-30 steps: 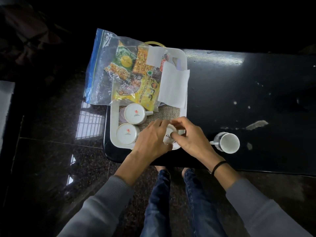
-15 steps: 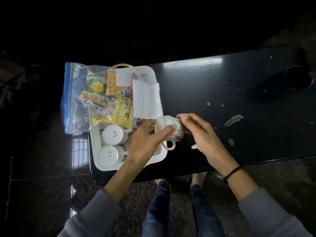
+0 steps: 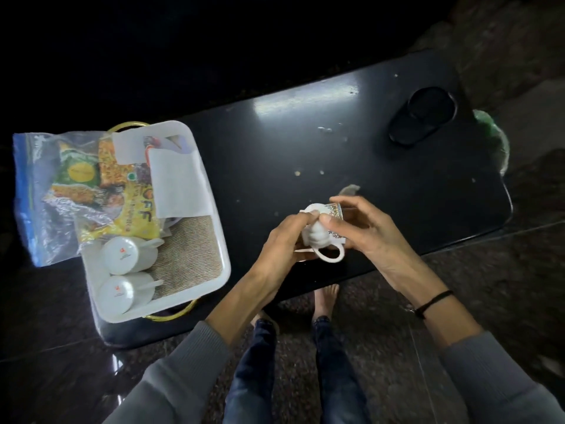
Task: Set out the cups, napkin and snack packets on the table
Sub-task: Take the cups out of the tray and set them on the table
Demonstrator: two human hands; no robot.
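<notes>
A white cup with a patterned rim hangs tilted just above the black table, right of the tray. My left hand grips its body and my right hand pinches its rim side. A white handle shows below my fingers; I cannot tell whether it belongs to this cup or to a second one hidden under my hands. Two more white cups lie upside down in the white tray. A white napkin and a clear zip bag of snack packets rest on the tray's far end.
The tray stands at the table's left end, with the bag hanging over its left side. A black oval object lies at the far right corner. Pale specks dot the tabletop. My legs and bare feet are under the near edge.
Both hands lifted the patterned cup out of the tray and carried it right, over the tabletop. The cup standing on the table a second ago is now hidden by my hands.
</notes>
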